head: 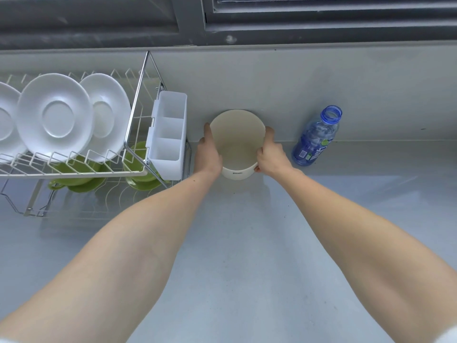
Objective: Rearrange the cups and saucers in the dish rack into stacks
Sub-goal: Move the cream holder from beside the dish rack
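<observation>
A two-tier wire dish rack (pixel 138 105) stands at the left. White saucers (pixel 54 115) stand upright in its upper tier. Green cups on green saucers (pixel 76 179) sit on the lower tier, a second green set (pixel 141 179) to their right. My left hand (pixel 209 154) and my right hand (pixel 270 154) grip opposite sides of a cream round container (pixel 237 144) that rests on the counter against the back wall, to the right of the rack. The container looks empty inside.
A white plastic cutlery holder (pixel 168 134) with three compartments hangs on the rack's right end, close to my left hand. An uncapped blue plastic bottle (pixel 316 137) stands to the right of the container. The grey counter (pixel 235 243) stretches toward me, with a window frame above the wall.
</observation>
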